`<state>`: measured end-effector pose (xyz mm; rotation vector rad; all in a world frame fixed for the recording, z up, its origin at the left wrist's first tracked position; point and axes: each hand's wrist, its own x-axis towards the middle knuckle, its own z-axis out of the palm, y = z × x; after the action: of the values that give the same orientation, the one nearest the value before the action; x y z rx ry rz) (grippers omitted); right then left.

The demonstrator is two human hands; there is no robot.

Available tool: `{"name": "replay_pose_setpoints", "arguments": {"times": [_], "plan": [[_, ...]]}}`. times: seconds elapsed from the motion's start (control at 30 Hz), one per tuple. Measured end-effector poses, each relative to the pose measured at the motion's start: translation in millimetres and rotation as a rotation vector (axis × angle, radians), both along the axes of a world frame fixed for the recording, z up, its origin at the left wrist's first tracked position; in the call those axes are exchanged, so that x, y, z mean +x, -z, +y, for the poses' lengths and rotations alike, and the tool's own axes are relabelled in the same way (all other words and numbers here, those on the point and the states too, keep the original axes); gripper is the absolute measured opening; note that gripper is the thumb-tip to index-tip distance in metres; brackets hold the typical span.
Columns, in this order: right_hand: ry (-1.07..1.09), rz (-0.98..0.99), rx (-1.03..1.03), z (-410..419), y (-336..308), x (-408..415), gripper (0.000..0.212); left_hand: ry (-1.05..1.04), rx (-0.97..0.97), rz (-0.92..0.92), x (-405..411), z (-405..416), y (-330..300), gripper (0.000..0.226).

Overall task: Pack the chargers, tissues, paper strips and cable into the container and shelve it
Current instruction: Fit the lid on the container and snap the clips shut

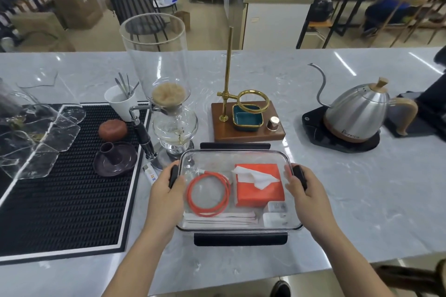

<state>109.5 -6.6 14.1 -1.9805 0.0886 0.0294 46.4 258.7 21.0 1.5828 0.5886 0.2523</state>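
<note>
We find packing done: cable (208, 194), tissues (259, 184), paper strips (220, 217), chargers (275, 214) all inside container (235, 153), on surface nr siphon brewer (166, 94). Left hand (166, 198) & right hand (307, 196) fingers grip its side latches. Shelving outstanding.

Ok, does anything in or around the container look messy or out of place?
Mostly tidy. One tissue sticks up crumpled from the orange tissue pack, and a small sachet lies loose beside the container.

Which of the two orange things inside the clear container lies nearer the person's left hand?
The coiled orange cable, beside the left hand; the orange tissue pack lies toward the right hand.
</note>
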Motion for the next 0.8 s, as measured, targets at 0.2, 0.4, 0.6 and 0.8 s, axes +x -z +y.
{"name": "replay_pose_setpoints", "arguments": {"times": [0.2, 0.4, 0.6, 0.8], "plan": [[-0.022, -0.033, -0.007, -9, 4, 4, 0.023, -0.039, -0.075, -0.001, 1, -5, 5, 0.037], [0.011, -0.056, 0.044, -27, 3, 9, 0.031, -0.110, -0.085, -0.067, -2, -31, 7, 0.038], [0.006, -0.135, -0.043, -28, 0, 6, 0.048, -0.136, 0.098, -0.153, -9, -38, 8, 0.048], [0.006, -0.265, -0.329, -24, -12, 3, 0.060, -0.141, 0.463, -0.162, -9, -38, 8, 0.061]]}}
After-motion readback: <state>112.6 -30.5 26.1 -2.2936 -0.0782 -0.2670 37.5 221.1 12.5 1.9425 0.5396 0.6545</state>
